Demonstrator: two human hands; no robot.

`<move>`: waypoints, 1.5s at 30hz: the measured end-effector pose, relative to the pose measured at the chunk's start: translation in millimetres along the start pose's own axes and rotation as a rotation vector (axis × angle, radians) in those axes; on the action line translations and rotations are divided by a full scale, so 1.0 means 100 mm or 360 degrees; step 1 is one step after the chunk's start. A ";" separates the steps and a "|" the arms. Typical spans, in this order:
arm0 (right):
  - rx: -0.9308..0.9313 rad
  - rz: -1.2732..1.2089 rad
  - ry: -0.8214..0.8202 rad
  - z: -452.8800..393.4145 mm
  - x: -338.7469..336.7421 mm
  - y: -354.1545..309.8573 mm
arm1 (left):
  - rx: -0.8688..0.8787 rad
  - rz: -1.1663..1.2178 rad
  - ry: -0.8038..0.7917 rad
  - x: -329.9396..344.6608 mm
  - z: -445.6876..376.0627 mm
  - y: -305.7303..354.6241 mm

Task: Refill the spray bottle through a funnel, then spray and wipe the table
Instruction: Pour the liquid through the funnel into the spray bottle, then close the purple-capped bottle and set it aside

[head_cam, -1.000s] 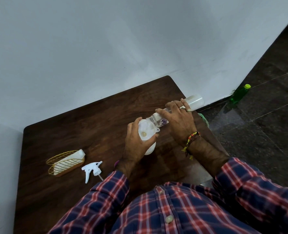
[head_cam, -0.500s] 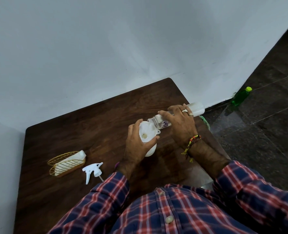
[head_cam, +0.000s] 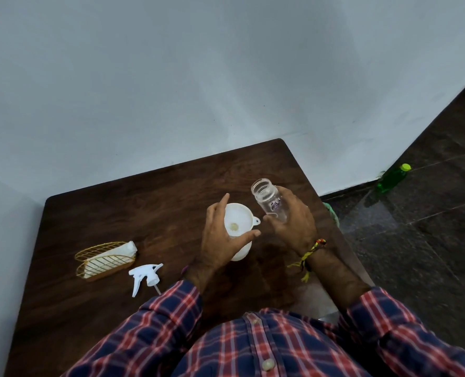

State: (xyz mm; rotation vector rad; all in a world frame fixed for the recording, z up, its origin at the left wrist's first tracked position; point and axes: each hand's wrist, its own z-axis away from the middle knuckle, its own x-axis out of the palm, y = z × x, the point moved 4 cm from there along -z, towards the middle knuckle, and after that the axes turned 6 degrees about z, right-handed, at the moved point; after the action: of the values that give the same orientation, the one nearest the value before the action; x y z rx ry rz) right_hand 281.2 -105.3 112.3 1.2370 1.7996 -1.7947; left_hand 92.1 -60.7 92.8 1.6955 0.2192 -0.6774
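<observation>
On the table (head_cam: 149,191), mid-refill: right hand (head_cam: 294,227) grips the clear bottle (head_cam: 270,201) upright, mouth up, pouring seemingly done.
Left hand (head_cam: 220,238), fingers spread, steadies the white funnel (head_cam: 238,220) sitting in the spray bottle (head_cam: 242,253); trigger head (head_cam: 145,276) waits near left.

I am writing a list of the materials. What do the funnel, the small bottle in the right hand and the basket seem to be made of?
The funnel: probably matte white plastic, opaque, with a moulded hanging tab. The small bottle: clear and glossy, its threaded neck seen through; plastic or glass, I cannot tell. The basket: likely thin metal wire, gold finish, open lattice.
</observation>
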 end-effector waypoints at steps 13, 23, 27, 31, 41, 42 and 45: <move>0.0131 -0.0824 0.0131 0.16 -0.34 -0.21 | -0.0118 0.0211 0.0270 -0.29 0.30 -0.18; -0.0344 -0.0621 0.0077 0.58 -0.08 -0.90 | -0.0485 -0.0067 0.0775 -0.77 0.85 -0.78; -0.0480 -0.0565 -0.0094 0.77 0.15 -1.12 | -0.0770 -0.0181 0.0889 -1.00 1.09 -1.03; -0.0491 -0.0560 -0.0220 0.89 0.37 -1.20 | -0.0961 -0.0221 0.0781 -1.10 1.25 -1.26; -0.0332 -0.0523 -0.0249 1.03 0.64 -1.21 | -0.0401 -0.0324 -0.0382 -0.47 0.92 -1.47; -0.0328 -0.0521 -0.0236 1.03 0.64 -1.21 | -0.0370 -0.0388 -0.0475 -0.40 0.88 -1.48; -0.0330 -0.0510 -0.0232 1.01 0.63 -1.18 | -0.0369 -0.0650 -0.0706 -0.26 0.77 -1.54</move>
State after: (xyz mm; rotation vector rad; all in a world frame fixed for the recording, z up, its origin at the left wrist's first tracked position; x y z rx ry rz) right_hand 122.8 -157.4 125.6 0.7539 2.1269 -1.7458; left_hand -29.7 -90.1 -28.3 1.2495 0.3177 -1.2608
